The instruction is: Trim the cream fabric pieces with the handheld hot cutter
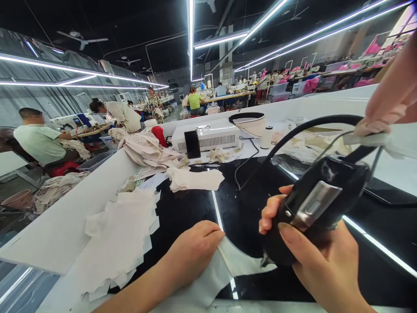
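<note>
My right hand [325,261] is closed around a black corded hand tool [312,208] with a silver metal plate on its side. The tool's small metal tip [265,261] points down at the edge of a white fabric piece [208,278]. Pressed down on that fabric is my left hand [200,241], fingers together at its upper edge; what the fingertips grip is partly hidden. The fabric lies on a glossy black tabletop [202,213]. A black cable [302,124] arches from the tool's top.
Stacked white fabric pieces [120,239] lie at left, a smaller stack [195,179] ahead. Behind stand a phone [192,144], a white vented box [211,138] and a white bottle [266,138]. A blurred finger-like shape [387,95] hangs upper right. Several people work beyond the low white walls.
</note>
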`<state>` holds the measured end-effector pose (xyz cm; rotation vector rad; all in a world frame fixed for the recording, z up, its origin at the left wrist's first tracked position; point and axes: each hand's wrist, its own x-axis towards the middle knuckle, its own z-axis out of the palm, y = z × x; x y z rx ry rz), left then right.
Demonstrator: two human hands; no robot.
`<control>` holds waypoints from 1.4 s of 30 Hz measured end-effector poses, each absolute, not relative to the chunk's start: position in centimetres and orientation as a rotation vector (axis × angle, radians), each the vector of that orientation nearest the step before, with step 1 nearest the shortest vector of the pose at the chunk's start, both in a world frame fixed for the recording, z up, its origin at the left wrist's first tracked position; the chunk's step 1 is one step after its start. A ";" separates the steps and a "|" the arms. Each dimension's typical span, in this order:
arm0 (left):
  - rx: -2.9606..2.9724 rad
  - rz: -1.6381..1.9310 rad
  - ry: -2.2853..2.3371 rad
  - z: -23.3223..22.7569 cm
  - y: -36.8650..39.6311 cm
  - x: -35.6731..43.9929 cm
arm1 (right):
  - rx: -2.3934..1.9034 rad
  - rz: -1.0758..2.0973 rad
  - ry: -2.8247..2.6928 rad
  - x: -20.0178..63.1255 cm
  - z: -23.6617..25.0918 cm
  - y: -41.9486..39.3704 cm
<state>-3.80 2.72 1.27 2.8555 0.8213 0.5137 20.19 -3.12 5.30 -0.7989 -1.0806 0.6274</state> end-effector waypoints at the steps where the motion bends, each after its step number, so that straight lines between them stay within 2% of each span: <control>1: 2.869 0.515 0.811 1.1 2.7 -4.0 | -0.800 0.634 -1.079 20.2 5.2 -3.3; 11: 2.990 0.571 0.712 0.5 2.2 -5.0 | -0.807 0.665 -1.094 20.1 5.6 -3.8; 25: 2.958 0.622 0.716 0.6 2.1 -4.6 | -0.713 0.703 -0.986 15.9 6.3 2.6; 42: 2.930 0.654 0.706 0.4 1.7 -4.4 | -0.649 0.725 -0.987 14.8 5.9 3.4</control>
